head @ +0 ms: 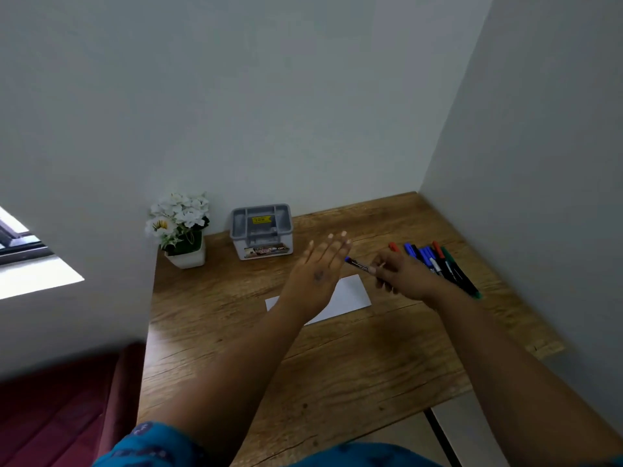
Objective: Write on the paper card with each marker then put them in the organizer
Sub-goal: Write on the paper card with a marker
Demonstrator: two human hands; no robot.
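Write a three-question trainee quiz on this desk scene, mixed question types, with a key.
1. True or false: the right hand holds a blue-capped marker.
2. The left hand is: A) gripping the paper card, B) open above it, C) inside the organizer.
3. Fill in: the spare markers lie to the ____ of the card.

Key: 1 true; 2 B; 3 right.
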